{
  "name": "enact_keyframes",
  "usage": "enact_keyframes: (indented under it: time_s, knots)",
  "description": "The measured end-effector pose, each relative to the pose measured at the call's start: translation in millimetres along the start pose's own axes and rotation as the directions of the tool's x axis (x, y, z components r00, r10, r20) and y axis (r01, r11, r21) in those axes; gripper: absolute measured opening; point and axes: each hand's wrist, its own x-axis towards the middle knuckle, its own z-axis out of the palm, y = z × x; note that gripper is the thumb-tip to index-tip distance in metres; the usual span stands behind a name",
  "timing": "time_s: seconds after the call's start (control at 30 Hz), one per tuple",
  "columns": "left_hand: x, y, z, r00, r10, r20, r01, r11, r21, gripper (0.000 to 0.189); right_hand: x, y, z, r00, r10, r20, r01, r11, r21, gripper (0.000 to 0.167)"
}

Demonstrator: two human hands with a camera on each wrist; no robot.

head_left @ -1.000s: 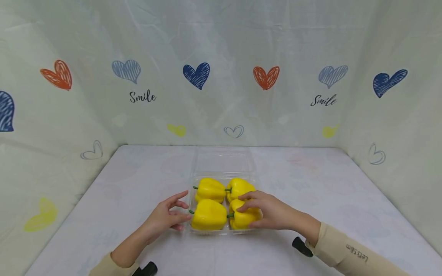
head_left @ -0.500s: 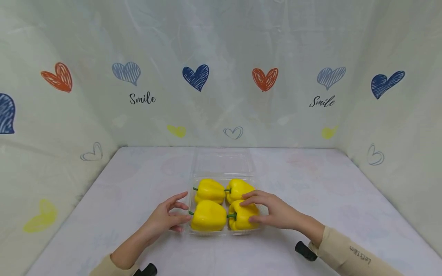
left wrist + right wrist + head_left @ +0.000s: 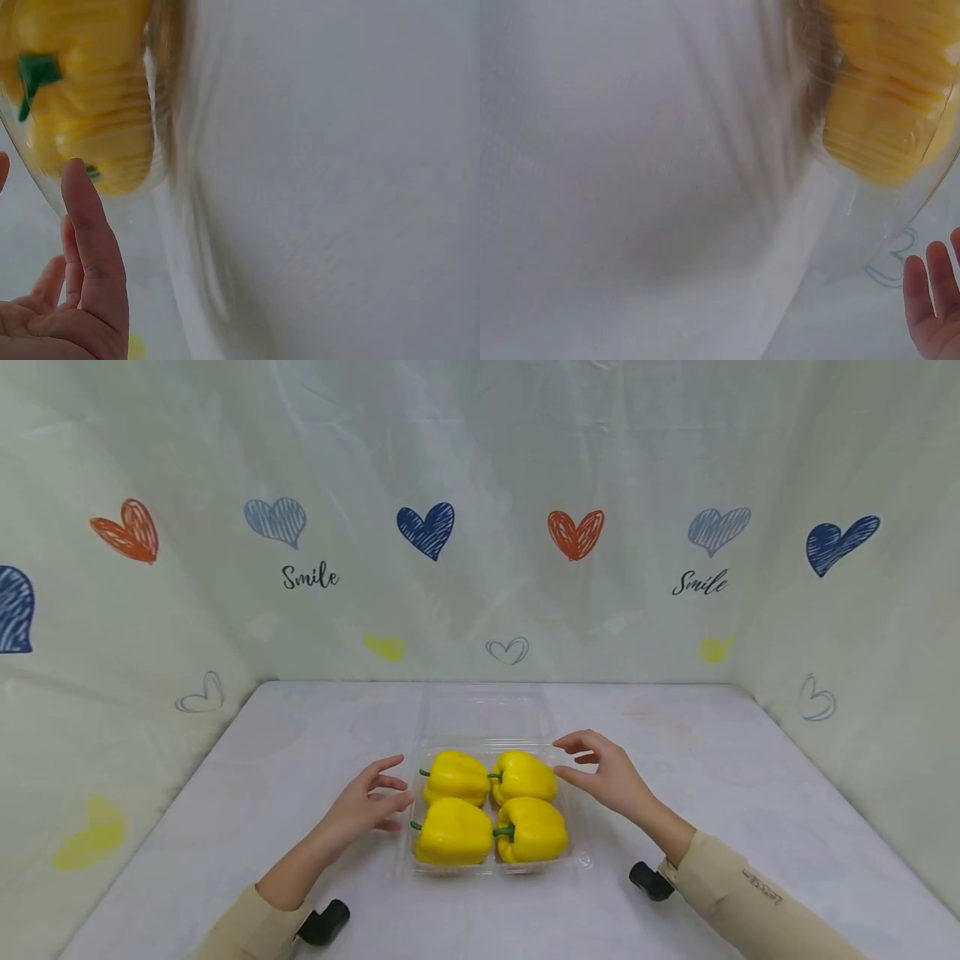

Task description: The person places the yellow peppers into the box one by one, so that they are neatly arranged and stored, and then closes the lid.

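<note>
Several yellow bell peppers with green stems lie in a clear plastic clamshell container [image 3: 480,871], two in the back row and two in front. The front right pepper [image 3: 534,831] and the back right pepper [image 3: 525,777] point their stems left, as do the front left pepper [image 3: 453,832] and back left pepper [image 3: 456,777]. My left hand [image 3: 369,802] is beside the container's left wall, fingers loosely extended and holding nothing. At the back right corner my right hand [image 3: 606,770] hovers with bent, spread fingers and nothing in them. In the wrist views the peppers show through the clear walls.
The container's clear lid [image 3: 486,712] lies folded back behind it, toward the rear wall. A white patterned cloth covers the table [image 3: 675,793]. Cloth walls [image 3: 495,460] printed with hearts enclose the back and sides. Black wrist cameras [image 3: 651,882] hang under the sleeves.
My right hand has let go of the front right pepper and moved up and back to the container's rear right corner. My left hand has shifted slightly back along the left side.
</note>
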Motion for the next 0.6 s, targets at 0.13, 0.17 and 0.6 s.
enact_keyframes:
  time_s: [0.13, 0.17, 0.6]
  knots:
    - [12.5, -1.2, -1.5, 1.0, 0.007, 0.002, -0.007, 1.0, 0.021, 0.067, 7.2, 8, 1, 0.998, 0.055, -0.013, -0.055, 0.998, 0.018, 0.037]
    - [15.6, -1.5, -2.0, 1.0, 0.01, 0.003, -0.01, 1.0, 0.023, 0.067, 9.0, 11, 1, 0.997, 0.07, -0.014, -0.07, 0.997, 0.024, 0.038]
    - [47.5, 1.0, -17.6, 0.995, 0.084, 0.056, -0.084, 0.996, 0.004, 0.072, 25.9, 32, 11, 0.978, 0.211, -0.005, -0.21, 0.977, 0.044, 0.044]
